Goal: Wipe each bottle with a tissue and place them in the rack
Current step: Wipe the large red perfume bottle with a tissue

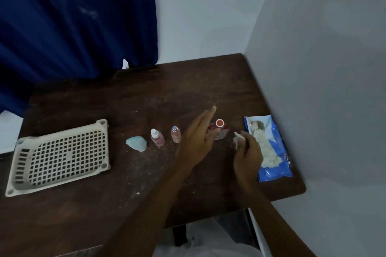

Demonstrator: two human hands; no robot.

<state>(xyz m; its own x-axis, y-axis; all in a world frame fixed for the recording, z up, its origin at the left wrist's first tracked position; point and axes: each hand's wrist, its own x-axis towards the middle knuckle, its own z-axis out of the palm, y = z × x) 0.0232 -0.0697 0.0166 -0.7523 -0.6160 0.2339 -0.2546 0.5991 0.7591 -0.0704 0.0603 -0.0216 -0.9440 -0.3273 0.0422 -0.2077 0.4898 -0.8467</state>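
Head view: red-capped bottle [219, 124] upright on table [146, 94], near tissue pack [271, 152]; left hand [196, 140] straight-fingered, released, touching its side; right hand [247, 152] pinching crumpled tissue [237, 141]; blue-capped bottle [175, 134], white-capped bottle [157, 138], then rack [58, 132] farther left.

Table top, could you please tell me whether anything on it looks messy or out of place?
Pale crumbs and dust fleck the dark table around the bottles. Tissue bulges from the open blue tissue pack. The bottles stand upright; nothing looks spilled.
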